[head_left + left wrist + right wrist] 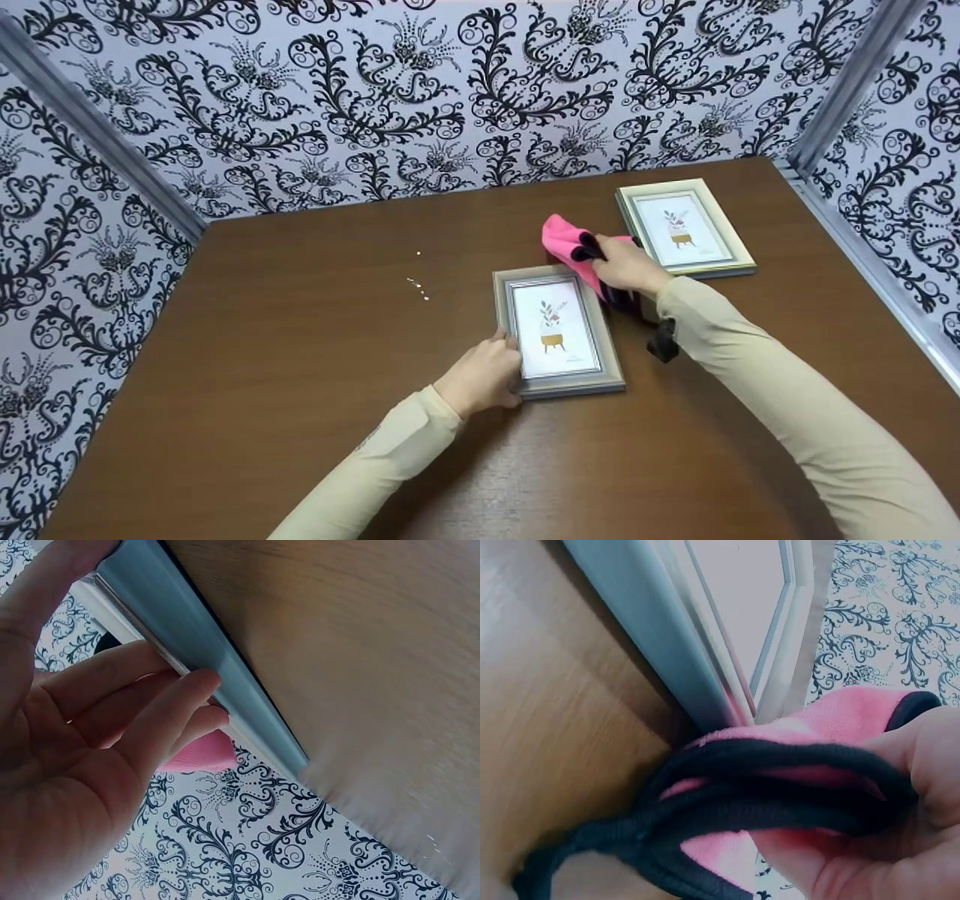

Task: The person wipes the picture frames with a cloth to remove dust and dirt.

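Note:
A picture frame (611, 352) with a pale border and a plant-in-pot print lies face up in front of me. My left hand (484, 375) grips its lower left corner, thumb at the bottom edge and fingers along the left side. In the left wrist view those fingers (161, 712) lie along the frame's grey-blue side (187, 630). My right hand (626, 264) holds a bunched pink cloth (562, 238) with black edging at the upper right corner of the same frame. From the right wrist, the cloth (847, 716) overlaps the frame's corner (731, 701), its black-edged folds hanging loose.
A second, similar frame (724, 217) lies face up at the back right, just beyond my right hand. Small pale flecks (418, 285) are on the brown tabletop (300, 315) left of centre. Patterned walls (390, 97) enclose the table at the back and sides.

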Demonstrator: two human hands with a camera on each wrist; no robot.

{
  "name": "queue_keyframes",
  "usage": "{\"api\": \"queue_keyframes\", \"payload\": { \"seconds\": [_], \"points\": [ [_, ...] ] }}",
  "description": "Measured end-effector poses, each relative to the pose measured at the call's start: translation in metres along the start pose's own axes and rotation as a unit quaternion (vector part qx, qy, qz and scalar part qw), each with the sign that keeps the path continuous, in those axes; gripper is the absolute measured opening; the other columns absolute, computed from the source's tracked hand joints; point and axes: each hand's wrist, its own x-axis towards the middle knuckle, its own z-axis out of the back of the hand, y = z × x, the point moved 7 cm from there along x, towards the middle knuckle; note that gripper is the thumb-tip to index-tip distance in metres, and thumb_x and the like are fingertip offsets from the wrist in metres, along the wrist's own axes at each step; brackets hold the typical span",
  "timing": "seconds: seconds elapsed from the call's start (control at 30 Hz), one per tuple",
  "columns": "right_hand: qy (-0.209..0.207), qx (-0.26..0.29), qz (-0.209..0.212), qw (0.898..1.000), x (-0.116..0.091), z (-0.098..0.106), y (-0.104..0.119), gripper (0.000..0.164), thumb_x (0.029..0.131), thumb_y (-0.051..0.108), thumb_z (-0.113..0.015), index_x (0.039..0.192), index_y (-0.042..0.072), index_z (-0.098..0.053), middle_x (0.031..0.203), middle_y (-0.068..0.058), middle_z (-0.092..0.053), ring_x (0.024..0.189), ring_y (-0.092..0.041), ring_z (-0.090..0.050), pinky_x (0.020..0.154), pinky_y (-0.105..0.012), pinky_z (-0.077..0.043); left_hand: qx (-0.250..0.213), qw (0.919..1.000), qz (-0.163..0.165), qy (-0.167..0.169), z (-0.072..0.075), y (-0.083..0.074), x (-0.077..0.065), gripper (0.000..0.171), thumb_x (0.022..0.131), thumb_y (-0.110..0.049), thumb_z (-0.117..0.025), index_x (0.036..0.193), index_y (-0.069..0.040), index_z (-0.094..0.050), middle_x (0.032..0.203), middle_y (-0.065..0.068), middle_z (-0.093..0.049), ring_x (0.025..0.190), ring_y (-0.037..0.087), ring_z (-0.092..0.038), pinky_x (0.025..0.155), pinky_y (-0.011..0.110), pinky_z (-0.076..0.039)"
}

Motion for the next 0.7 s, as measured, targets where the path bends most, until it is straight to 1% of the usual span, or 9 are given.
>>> {"api": "queue_keyframes", "payload": {
  "seconds": [0.07,0.13,0.2,0.27,0.33,0.4,0.43,0.57,0.7],
  "points": [
    [0.007,0.009,0.0,1.0,-0.006,-0.001,-0.002,0.023,0.094,0.006,-0.047,0.111,-0.008,-0.054,0.101,-0.025,-0.06,0.095,-0.039,-0.056,0.089,-0.053,-0.044,0.003,1.0,-0.001,0.001,-0.001,-0.001,0.001,0.032,0.061,-0.019,-0.09,0.081,-0.005,-0.069,0.085,0.007,-0.064,0.078,0.025,-0.065,0.093,0.036,-0.049],
    [0.017,0.011,0.002,1.0,-0.014,-0.003,-0.003,0.028,0.094,0.007,-0.048,0.117,-0.008,-0.054,0.102,-0.024,-0.061,0.092,-0.037,-0.058,0.087,-0.052,-0.045,0.002,1.0,0.005,0.003,-0.001,0.0,0.001,0.032,0.061,-0.019,-0.09,0.082,-0.005,-0.069,0.085,0.007,-0.063,0.076,0.024,-0.064,0.084,0.036,-0.053],
    [0.028,0.008,0.005,1.0,-0.025,-0.005,-0.002,0.034,0.095,0.01,-0.049,0.125,-0.007,-0.052,0.099,-0.021,-0.062,0.086,-0.032,-0.061,0.084,-0.05,-0.048,0.0,1.0,0.009,0.004,-0.001,0.0,0.001,0.031,0.061,-0.019,-0.089,0.081,-0.006,-0.069,0.085,0.007,-0.063,0.074,0.023,-0.063,0.075,0.036,-0.055],
    [0.037,0.007,0.012,0.999,-0.038,-0.008,-0.001,0.04,0.095,0.011,-0.051,0.131,-0.007,-0.049,0.096,-0.019,-0.063,0.076,-0.027,-0.063,0.077,-0.046,-0.052,-0.004,1.0,0.008,0.002,-0.001,0.0,0.001,0.031,0.061,-0.018,-0.089,0.081,-0.006,-0.069,0.084,0.007,-0.063,0.074,0.024,-0.063,0.074,0.036,-0.055],
    [0.042,0.004,0.02,0.999,-0.052,-0.011,0.001,0.04,0.094,0.011,-0.053,0.13,-0.006,-0.049,0.093,-0.017,-0.063,0.068,-0.021,-0.063,0.069,-0.04,-0.054,-0.004,1.0,0.005,0.0,-0.001,0.0,0.001,0.031,0.061,-0.018,-0.089,0.081,-0.006,-0.069,0.084,0.007,-0.063,0.075,0.024,-0.064,0.075,0.036,-0.055],
    [0.048,0.008,0.026,0.998,-0.066,-0.013,0.005,0.036,0.092,0.01,-0.055,0.125,-0.005,-0.052,0.089,-0.015,-0.062,0.061,-0.017,-0.061,0.062,-0.036,-0.054,-0.002,1.0,0.001,-0.002,0.0,-0.001,0.001,0.031,0.061,-0.018,-0.089,0.082,-0.007,-0.068,0.084,0.007,-0.062,0.075,0.024,-0.063,0.076,0.036,-0.055],
    [0.051,0.009,0.029,0.998,-0.073,-0.015,0.006,0.03,0.092,0.01,-0.056,0.118,-0.004,-0.054,0.087,-0.014,-0.062,0.059,-0.016,-0.06,0.058,-0.034,-0.053,-0.001,1.0,0.0,-0.003,0.0,-0.001,0.001,0.032,0.061,-0.018,-0.089,0.082,-0.007,-0.068,0.084,0.007,-0.062,0.075,0.024,-0.063,0.076,0.036,-0.055],
    [0.076,0.009,0.04,0.996,-0.099,-0.021,0.015,0.012,0.092,0.012,-0.06,0.098,0.003,-0.055,0.078,-0.007,-0.058,0.054,-0.013,-0.056,0.051,-0.031,-0.05,0.006,1.0,-0.002,-0.006,0.001,-0.001,0.0,0.032,0.061,-0.018,-0.089,0.082,-0.005,-0.068,0.084,0.007,-0.062,0.075,0.024,-0.062,0.072,0.036,-0.055],
    [0.092,0.004,0.049,0.995,-0.118,-0.025,0.022,0.012,0.091,0.014,-0.062,0.086,0.007,-0.053,0.07,-0.002,-0.053,0.053,-0.011,-0.053,0.05,-0.03,-0.047,0.001,0.9998,-0.01,-0.015,0.004,-0.003,-0.002,0.032,0.061,-0.017,-0.089,0.081,-0.004,-0.067,0.081,0.007,-0.061,0.073,0.024,-0.062,0.071,0.036,-0.055]
  ]
}}
